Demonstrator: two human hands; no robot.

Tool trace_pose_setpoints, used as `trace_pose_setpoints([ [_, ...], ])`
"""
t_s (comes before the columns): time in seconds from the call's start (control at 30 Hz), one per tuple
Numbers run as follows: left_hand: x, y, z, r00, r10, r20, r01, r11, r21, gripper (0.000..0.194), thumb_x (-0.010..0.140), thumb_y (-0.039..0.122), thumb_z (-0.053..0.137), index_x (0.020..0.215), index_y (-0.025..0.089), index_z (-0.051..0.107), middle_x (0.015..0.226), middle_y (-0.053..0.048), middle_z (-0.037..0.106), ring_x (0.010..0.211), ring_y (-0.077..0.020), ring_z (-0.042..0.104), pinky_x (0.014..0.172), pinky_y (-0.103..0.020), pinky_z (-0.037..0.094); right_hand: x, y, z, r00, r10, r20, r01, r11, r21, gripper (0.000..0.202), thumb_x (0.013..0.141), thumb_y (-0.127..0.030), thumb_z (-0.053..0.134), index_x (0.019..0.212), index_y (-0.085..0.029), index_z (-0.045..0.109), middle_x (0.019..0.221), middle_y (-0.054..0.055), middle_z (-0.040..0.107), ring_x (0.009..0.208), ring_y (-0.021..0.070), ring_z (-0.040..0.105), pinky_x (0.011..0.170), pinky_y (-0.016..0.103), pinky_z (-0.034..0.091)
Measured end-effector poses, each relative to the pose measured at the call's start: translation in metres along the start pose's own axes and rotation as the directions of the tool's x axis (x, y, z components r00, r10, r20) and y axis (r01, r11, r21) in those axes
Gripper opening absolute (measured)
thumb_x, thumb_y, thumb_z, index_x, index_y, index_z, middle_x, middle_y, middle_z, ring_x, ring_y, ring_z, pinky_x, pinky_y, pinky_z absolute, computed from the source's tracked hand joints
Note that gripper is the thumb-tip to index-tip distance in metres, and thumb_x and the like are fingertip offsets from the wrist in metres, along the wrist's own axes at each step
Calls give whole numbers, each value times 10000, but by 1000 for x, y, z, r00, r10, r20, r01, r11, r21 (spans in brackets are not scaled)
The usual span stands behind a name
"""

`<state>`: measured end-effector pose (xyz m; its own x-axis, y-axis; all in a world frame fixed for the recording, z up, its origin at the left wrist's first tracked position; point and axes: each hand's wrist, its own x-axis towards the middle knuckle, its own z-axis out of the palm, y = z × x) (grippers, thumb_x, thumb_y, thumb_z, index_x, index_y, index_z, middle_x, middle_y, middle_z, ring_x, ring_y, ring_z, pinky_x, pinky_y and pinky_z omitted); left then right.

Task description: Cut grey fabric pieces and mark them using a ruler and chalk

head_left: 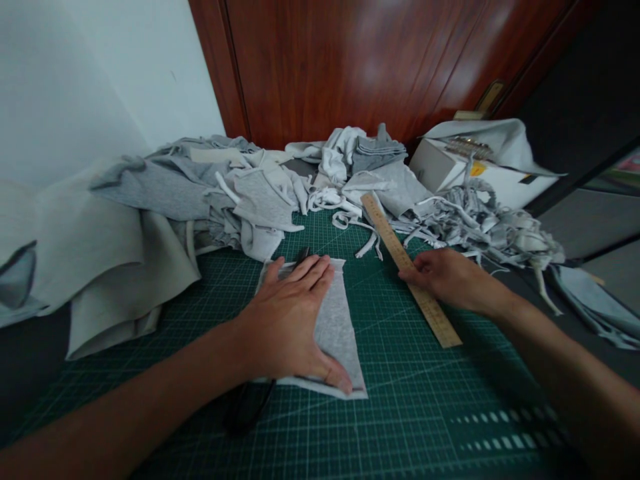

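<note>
My left hand (287,327) lies flat with its fingers stretched out on a piece of light grey fabric (337,327), pressing it to the green cutting mat (400,407). Under that hand and forearm, a dark-handled tool (247,403) shows in part, and a dark tip pokes out beyond the fingers; its kind is mostly hidden. To the right, my right hand (440,277) pinches a wooden ruler (387,237) along its right edge. The ruler slants across the mat, apart from the fabric piece.
Grey fabric heaps (200,187) lie at the back left, with more cloth (377,153) at the back middle. Tangled fabric strips (480,220) spread in front of a white box (445,167) at the right. A wooden door (340,67) stands behind the mat.
</note>
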<state>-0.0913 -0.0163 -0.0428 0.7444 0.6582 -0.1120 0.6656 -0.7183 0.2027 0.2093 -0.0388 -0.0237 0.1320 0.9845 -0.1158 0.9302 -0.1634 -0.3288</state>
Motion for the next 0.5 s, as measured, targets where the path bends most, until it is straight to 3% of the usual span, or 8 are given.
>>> trace_pose_setpoints([
  [0.07,0,0,1,1000,4,-5,-4,1000,3,1444,629,958,585,1695,69,185,1767,-177,72,1664,-394,91,1306,-679,-22,-11,-10,-1,1000,22,7,-23,963,267,385,887,-552,655,701,-215,651,590,-10,575,538,156,500,505,294,321],
  [0.13,1,0,1,1000,6,-7,-6,1000,1,1436,630,957,582,1696,78,191,1767,-176,73,1664,-393,87,1305,-682,-19,-28,-24,4,997,33,72,-68,822,565,432,846,-632,691,750,-213,649,613,-29,552,530,133,458,484,273,305],
  [0.2,2,0,2,1000,2,-4,-2,1000,-4,1432,630,955,586,1697,84,192,1767,-184,75,1662,-407,86,1299,-697,-11,-48,-44,15,984,-22,175,-117,662,740,489,799,-682,752,753,-211,628,585,-62,484,488,98,350,445,256,240],
  [0.33,3,0,4,1000,-6,-12,5,1000,-17,1473,611,945,620,1693,52,168,1763,-231,93,1655,-430,107,1300,-694,9,-75,-78,44,940,-149,306,-187,525,830,504,820,-670,768,761,-195,612,575,-81,446,468,73,275,411,241,188],
  [0.5,2,1,8,998,-15,-69,11,998,-57,1661,533,871,764,1674,-6,-66,1744,-313,128,1649,-415,166,1302,-676,36,-76,-89,63,929,-197,314,-167,533,829,266,928,-422,695,830,-206,574,557,-100,438,463,76,287,414,225,201],
])
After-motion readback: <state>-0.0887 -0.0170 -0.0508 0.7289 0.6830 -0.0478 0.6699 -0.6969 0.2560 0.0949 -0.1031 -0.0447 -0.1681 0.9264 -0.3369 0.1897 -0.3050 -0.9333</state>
